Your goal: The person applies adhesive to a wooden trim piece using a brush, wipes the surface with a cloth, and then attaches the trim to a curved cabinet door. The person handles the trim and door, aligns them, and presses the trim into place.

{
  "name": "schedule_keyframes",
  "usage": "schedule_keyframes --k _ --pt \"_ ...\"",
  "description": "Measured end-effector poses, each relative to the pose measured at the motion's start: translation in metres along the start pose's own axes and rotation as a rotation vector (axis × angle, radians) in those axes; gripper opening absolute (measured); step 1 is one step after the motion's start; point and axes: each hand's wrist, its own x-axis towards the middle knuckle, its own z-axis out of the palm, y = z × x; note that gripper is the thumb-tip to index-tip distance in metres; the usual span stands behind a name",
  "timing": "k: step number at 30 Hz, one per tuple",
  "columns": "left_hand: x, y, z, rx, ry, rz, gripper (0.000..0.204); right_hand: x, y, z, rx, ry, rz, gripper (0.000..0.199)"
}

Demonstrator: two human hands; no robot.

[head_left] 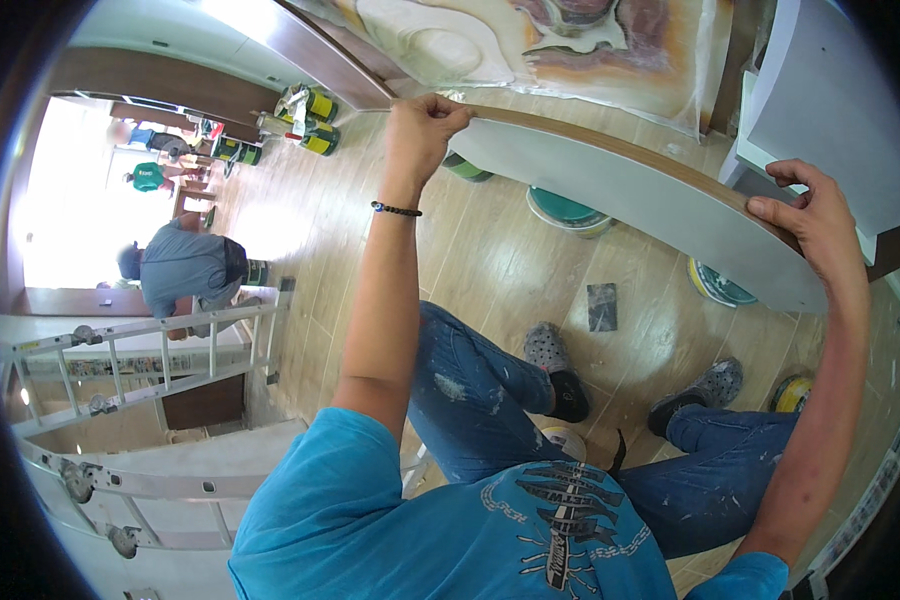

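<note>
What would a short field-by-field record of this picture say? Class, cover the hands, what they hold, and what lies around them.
Left hand: left hand grips one end of the long white board with a brown wood edge
Right hand: right hand grips the board's other end
Board: held across in front of the person, above the wood-look floor
Below: round green-lidded tins, a small dark rectangular pad
Left side: silver aluminium ladder; a crouching person in grey

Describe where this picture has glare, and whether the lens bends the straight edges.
Head view: strong glare whitens the doorway area at left and a floor patch; the board, held by left hand and right hand, and the ladder look bowed; corners are black.
</note>
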Motion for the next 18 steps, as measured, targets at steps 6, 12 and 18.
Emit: schedule_keyframes --k 6,12,18 --pt "-0.01 0.023 0.015 -0.001 -0.036 0.008 0.019 -0.003 -0.005 -0.003 -0.001 0.003 0.043 0.066" --pt "-0.003 -0.005 0.002 -0.052 0.02 0.023 0.02 0.0 0.0 0.002 0.004 0.015 -0.034 0.066" --pt "-0.016 0.03 0.022 -0.044 -0.058 0.023 0.02 -0.003 -0.004 -0.003 -0.013 0.031 -0.003 0.064"
